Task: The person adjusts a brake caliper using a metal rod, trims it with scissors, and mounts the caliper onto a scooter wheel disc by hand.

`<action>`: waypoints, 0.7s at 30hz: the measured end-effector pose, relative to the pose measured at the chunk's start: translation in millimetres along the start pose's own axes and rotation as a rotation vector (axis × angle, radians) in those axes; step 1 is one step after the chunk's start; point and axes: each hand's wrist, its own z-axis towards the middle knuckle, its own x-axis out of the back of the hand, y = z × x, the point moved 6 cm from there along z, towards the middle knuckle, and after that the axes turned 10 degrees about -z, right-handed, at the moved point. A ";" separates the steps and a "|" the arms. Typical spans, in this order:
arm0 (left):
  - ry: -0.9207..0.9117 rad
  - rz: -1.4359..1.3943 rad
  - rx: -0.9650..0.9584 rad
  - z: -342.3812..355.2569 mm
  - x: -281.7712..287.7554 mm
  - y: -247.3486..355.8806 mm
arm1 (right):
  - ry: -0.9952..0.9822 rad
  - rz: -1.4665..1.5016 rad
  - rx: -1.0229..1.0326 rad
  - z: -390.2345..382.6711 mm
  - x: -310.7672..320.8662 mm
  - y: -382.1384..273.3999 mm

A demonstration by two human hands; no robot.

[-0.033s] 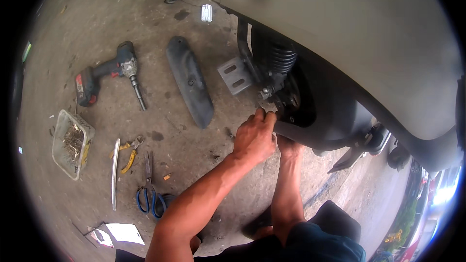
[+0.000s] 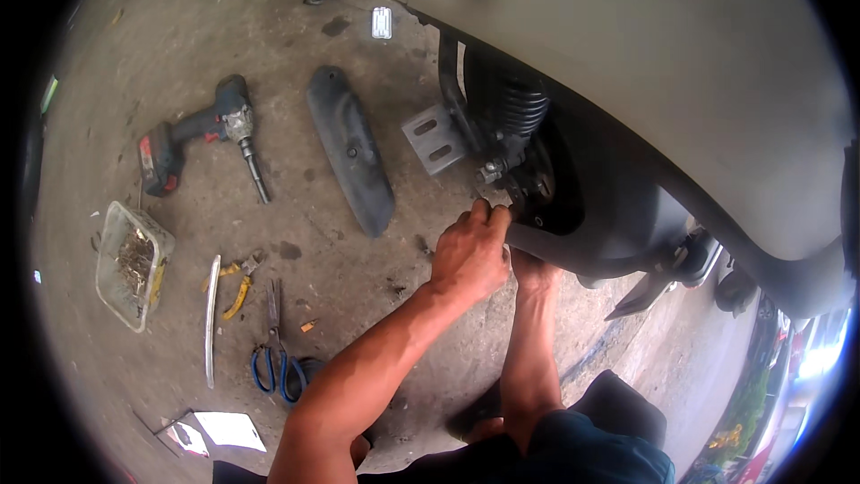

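Unmoved dark part (image 2: 618,237) beside left hand (image 2: 471,254)

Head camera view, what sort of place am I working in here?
Probably a vehicle repair spot, perhaps a small workshop: a cordless power tool, yellow-handled pliers and scissors lie on a stained floor beside a vehicle with an exposed coil spring.

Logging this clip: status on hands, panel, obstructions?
Left hand at edge of dark panel. Right hand partly hidden under it. Panel blocks view of right fingers.
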 end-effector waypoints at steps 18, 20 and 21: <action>-0.241 0.393 -0.104 -2.0 30.6 13.8 | -0.092 0.370 -0.523 -53.5 26.3 102.1; -0.381 0.432 0.038 -18.3 77.4 -10.4 | -0.064 0.502 -0.609 -72.7 16.1 128.4; -0.507 0.398 0.284 -32.7 105.8 -22.4 | -0.116 0.408 -0.613 -82.4 -10.7 131.4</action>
